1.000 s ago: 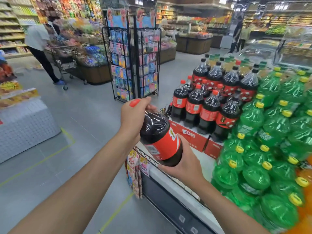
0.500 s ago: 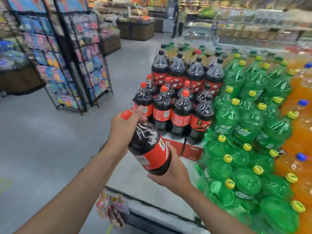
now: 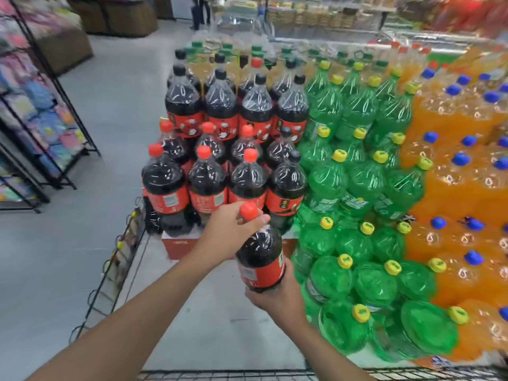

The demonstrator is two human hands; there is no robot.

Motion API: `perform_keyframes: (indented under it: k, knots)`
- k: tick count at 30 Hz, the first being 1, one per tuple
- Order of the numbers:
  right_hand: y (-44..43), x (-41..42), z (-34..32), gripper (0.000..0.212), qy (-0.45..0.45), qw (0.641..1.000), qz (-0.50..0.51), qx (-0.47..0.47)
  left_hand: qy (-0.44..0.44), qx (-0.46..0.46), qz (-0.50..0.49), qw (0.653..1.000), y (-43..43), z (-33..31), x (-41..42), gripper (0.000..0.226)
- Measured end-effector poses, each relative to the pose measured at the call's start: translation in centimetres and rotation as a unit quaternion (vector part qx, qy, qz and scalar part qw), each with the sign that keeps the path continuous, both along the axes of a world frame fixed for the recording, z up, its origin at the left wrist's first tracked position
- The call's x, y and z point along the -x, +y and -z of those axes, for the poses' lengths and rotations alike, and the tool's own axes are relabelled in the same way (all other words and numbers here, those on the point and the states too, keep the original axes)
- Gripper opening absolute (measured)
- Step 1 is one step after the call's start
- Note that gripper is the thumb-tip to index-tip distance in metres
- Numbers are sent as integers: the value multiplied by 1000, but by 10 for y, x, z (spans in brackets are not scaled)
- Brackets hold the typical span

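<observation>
Head view: cola bottle (image 3: 259,259) sits centre-low in frame, near upright, just in front of stacked cola bottles (image 3: 209,182). Left hand (image 3: 229,233) fingers (image 3: 259,220) curl round its neck under the red cap (image 3: 248,210). Right hand (image 3: 280,298) cups and grips its base.

Left hand (image 3: 232,235) curled above, right hand (image 3: 279,301) cupped below

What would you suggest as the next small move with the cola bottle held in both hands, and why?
Probably lower the cola bottle straight down onto the bare platform in front of the red carton. The left hand grips its neck under the red cap, the right hand cups its base, and it hangs nearly upright over that free spot beside the green bottles.
</observation>
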State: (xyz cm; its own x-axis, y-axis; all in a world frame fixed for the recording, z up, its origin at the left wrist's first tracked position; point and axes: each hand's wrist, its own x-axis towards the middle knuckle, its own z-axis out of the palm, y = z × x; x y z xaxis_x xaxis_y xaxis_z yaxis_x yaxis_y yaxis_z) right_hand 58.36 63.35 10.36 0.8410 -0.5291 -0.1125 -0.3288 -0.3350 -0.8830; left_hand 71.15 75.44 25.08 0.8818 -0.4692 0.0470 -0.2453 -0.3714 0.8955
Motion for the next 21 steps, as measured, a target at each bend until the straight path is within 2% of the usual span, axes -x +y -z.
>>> perform_keyframes:
  k: [3,11,14,19,21]
  knots:
    - [-10,-19,29,81,35,998,44,-14,-3,-11,9,1000,-29,25,-6,17]
    - [-41,-54,78,75,186,972,115,-89,-16,-74,49,996,-77,71,-13,31]
    - [-50,-67,98,72,191,961,136,-148,-20,-92,51,994,-91,83,-18,35]
    - [-65,-88,171,91,176,952,155,-194,-18,-103,47,993,-106,96,-26,47]
    - [-67,-96,178,87,165,950,162,-209,-18,-99,52,994,-109,100,-29,39]
